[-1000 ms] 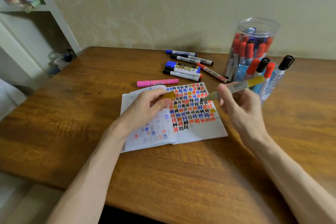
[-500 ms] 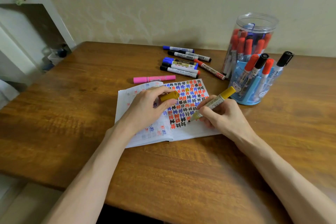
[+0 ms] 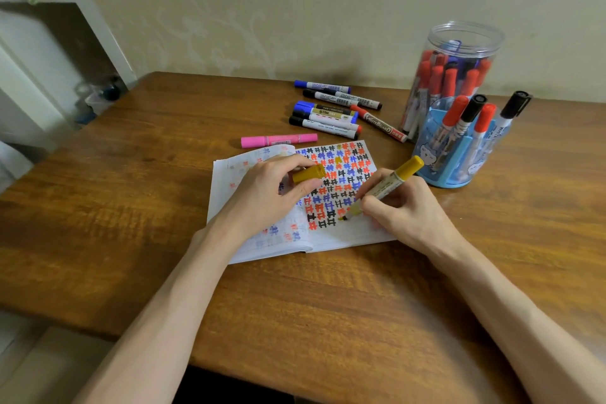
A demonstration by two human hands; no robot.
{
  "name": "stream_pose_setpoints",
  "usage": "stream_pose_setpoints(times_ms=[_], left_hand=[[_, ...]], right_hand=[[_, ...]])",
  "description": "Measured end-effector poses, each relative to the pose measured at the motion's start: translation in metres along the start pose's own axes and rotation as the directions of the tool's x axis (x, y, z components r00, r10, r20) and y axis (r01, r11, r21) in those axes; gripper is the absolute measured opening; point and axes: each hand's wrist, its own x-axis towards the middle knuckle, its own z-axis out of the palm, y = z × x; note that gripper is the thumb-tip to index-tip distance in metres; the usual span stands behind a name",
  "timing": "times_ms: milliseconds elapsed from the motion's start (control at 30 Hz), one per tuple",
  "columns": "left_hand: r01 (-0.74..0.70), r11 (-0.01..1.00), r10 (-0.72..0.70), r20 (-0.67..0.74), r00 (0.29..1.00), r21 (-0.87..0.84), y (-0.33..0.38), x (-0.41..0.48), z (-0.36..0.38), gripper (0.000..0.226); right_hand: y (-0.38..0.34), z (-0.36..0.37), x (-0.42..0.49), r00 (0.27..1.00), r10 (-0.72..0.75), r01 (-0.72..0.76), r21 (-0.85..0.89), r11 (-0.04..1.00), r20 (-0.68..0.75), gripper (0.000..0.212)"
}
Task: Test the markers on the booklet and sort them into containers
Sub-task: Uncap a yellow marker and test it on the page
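right hand (image 3: 406, 207) grips the yellow marker (image 3: 383, 188), nib seemingly on the booklet (image 3: 344, 233); left hand (image 3: 272, 193) pinches its cap (image 3: 309, 173), so the page might slip and smear.

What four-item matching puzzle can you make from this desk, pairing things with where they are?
1. yellow cap
2. yellow marker
3. pink marker
4. clear jar

A. lying on the table beyond the booklet
B. standing behind the blue holder
C. in the left hand
D. in the right hand, tip on the booklet

Pairs: 1-C, 2-D, 3-A, 4-B.
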Motion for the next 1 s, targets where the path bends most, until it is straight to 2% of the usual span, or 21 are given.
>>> stream_pose_setpoints(times_ms=[133,300,433,600,833,1000], left_hand=[[-0.006,1.000,0.006,-0.005,1.000,0.008,-0.0010,-0.0001,-0.0001,0.035],[-0.011,1.000,0.012,-0.012,1.000,0.018,-0.0017,-0.0007,-0.0004,0.035],[-0.026,1.000,0.026,-0.013,1.000,0.012,-0.0010,-0.0010,-0.0008,0.034],[-0.039,0.999,0.039,-0.017,0.999,0.008,-0.0013,-0.0012,-0.0001,0.033],[-0.045,0.999,0.045,-0.017,0.999,0.024,-0.0012,-0.0007,0.0008,0.035],[-0.062,0.998,0.062,-0.023,0.998,0.015,-0.0003,-0.0017,-0.0001,0.033]], right_hand=[[-0.0012,0.0005,-0.0007,1.000,0.008,-0.007,0.057,0.998,-0.007,0.006],[-0.0018,0.0025,-0.0008,0.999,-0.003,0.002,0.034,0.999,0.041,0.006],[-0.0010,0.0005,-0.0003,1.000,-0.010,0.009,0.015,1.000,0.013,0.008],[-0.0024,0.0021,-0.0013,1.000,0.014,-0.014,0.079,0.997,0.004,0.013],[-0.0038,0.0032,-0.0015,0.999,0.013,-0.014,0.026,1.000,0.042,0.008],[-0.0045,0.0017,-0.0014,0.998,0.058,-0.055,0.078,0.995,-0.029,0.012]])
